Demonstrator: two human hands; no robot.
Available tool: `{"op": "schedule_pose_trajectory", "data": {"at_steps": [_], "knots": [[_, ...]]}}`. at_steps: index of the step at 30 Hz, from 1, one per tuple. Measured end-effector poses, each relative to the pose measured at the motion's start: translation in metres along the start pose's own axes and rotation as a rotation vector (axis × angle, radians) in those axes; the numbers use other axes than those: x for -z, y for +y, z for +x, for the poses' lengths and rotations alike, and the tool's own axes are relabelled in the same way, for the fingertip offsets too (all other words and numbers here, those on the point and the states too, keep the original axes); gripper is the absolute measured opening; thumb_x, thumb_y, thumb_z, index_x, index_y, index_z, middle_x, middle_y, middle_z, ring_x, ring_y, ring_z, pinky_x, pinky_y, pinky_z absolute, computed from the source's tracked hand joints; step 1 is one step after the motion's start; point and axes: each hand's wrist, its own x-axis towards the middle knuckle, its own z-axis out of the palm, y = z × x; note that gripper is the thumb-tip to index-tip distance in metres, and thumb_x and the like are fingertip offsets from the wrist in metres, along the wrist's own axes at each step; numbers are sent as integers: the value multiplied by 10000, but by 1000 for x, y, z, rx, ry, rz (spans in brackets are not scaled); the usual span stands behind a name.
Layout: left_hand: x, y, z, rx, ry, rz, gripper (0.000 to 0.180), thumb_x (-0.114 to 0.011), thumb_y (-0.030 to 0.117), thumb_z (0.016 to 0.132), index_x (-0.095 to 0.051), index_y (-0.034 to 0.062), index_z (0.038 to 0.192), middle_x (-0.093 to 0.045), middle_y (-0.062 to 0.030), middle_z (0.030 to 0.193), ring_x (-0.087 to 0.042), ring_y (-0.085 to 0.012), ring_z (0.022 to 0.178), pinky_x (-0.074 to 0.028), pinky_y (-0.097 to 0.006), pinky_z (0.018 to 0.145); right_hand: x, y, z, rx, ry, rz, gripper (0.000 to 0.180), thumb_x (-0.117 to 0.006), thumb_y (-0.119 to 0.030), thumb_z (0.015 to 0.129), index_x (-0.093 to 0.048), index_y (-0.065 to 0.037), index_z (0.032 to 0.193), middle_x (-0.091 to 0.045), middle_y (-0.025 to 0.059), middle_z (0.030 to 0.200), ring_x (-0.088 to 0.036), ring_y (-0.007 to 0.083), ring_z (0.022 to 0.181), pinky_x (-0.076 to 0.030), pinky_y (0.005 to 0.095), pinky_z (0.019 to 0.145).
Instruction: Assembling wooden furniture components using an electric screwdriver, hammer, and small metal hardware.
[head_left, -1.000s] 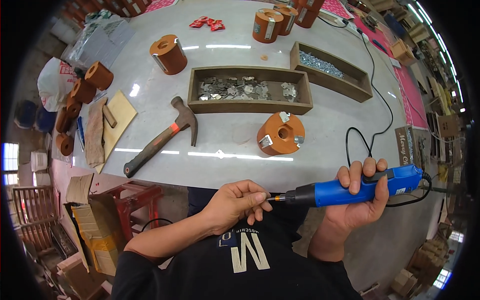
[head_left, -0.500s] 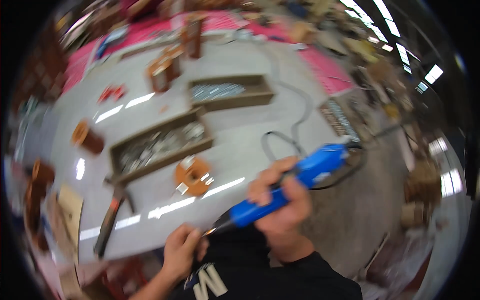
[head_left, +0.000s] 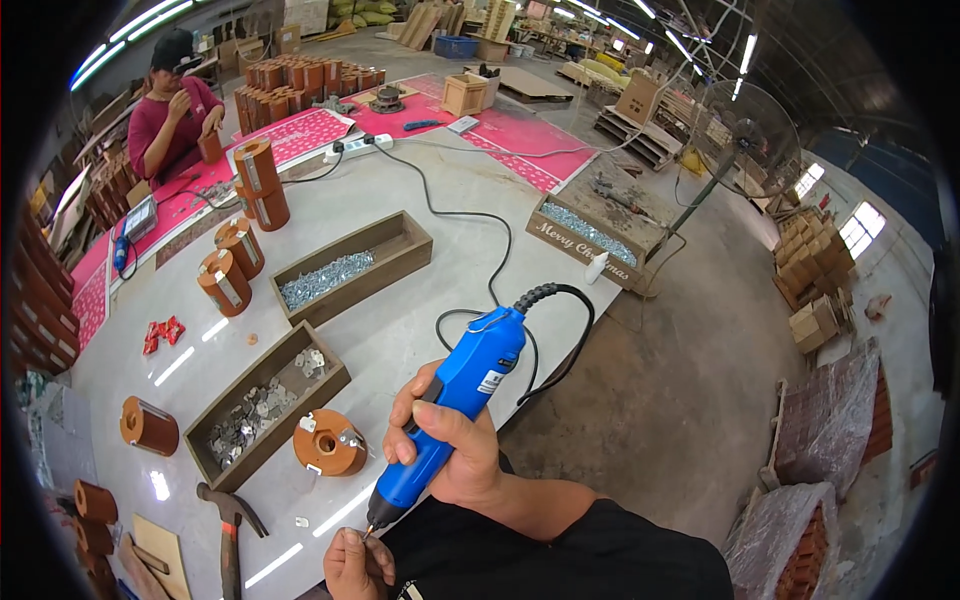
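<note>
My right hand (head_left: 455, 440) is wrapped round a blue electric screwdriver (head_left: 470, 365), which slants with its bit pointing down toward me. At the bit's tip, my left hand (head_left: 355, 567) has its thumb and fingers pinched together; whatever they hold is too small to make out. Just beyond lies a brown round wooden piece (head_left: 320, 455) with a centre hole and small metal plates on it. A long wooden box (head_left: 215, 465) of small metal plates sits behind it. Farther back, another wooden box (head_left: 405, 255) holds many small silvery screws.
A hammer (head_left: 230, 540) lies at the near left. Brown wooden cylinders (head_left: 150, 427) stand about the white table. The screwdriver's black cable (head_left: 505, 235) runs back to a power strip (head_left: 360, 148). A lettered screw box (head_left: 580, 243) sits at the right edge. Another person (head_left: 170, 115) works at far left.
The view has tilted up and steadied, showing more of the workshop. The screwdriver now points more steeply downward, and both hands sit lower and farther left in the picture, still gripping.
</note>
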Motion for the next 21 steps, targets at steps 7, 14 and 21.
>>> {"op": "schedule_pose_trajectory", "data": {"at_steps": [7,14,21], "knots": [[-7,12,-4,124,-6,-142,321,-435,299,1039,-461,99,790,-365,5,587,-309,-103,457,-271,-242,397,-3,7,0,-15,-5,0,216,-604,-84,892,-507,-88,1085,-623,134,914,-605,192,652,-510,377,646],[-16,17,-4,43,11,-92,313,-451,287,1038,-453,83,800,-366,1,611,-312,-100,497,-285,-234,441,-2,0,3,8,-10,-1,211,-613,-95,895,-507,-81,1076,-621,128,911,-604,185,651,-511,370,648],[-14,15,-3,29,5,-66,317,-467,280,1033,-456,83,785,-366,4,611,-301,-96,486,-278,-234,436,-3,-1,4,-36,50,6,214,-633,-120,889,-507,-78,1057,-616,120,896,-599,168,648,-507,359,651]]}}
